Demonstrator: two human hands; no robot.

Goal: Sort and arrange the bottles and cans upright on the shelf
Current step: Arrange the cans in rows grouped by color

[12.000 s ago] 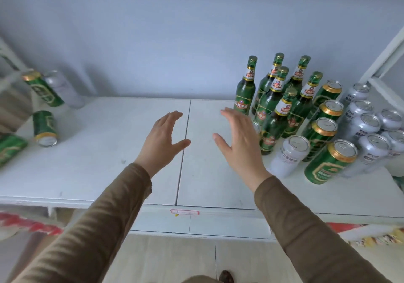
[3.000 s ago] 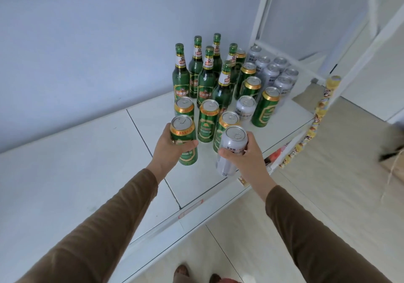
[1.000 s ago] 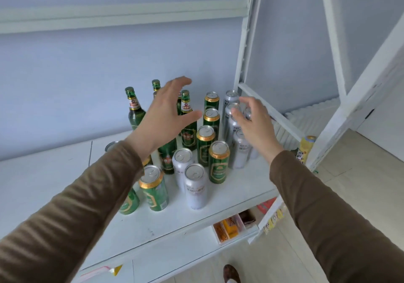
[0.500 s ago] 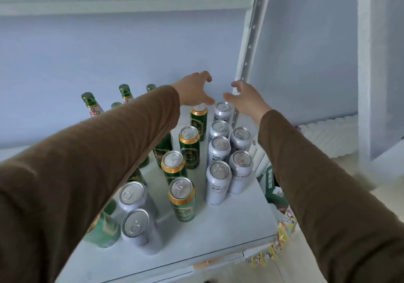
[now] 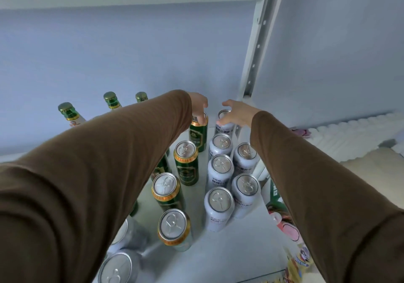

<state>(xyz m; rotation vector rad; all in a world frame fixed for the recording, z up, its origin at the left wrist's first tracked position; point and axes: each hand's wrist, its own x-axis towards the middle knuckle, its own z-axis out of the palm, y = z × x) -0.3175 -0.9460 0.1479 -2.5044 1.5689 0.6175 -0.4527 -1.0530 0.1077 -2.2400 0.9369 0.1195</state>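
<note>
At the shelf's (image 5: 218, 258) far right, the left hand (image 5: 200, 106) curls over the farthest green can (image 5: 198, 137) and the right hand (image 5: 239, 114) grips the farthest silver can (image 5: 223, 128) beside a post (image 5: 255, 53), with nearer cans (image 5: 219, 208) upright in rows and the left sleeve (image 5: 109, 162) partly hiding the bottles (image 5: 70, 113).

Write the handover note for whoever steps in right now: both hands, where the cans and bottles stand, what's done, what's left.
Left hand: fingers curled over the top of the rear green can.
Right hand: fingers round the top of the rear silver can.
Green cans stand in a front-to-back row, silver cans in a block to their right; green bottles at the back left, mostly hidden by the left sleeve.
Done: every visible can upright, mostly sorted by colour.
Left: probably settle the two held cans, then move the two stray silver cans at front left into the block.
</note>
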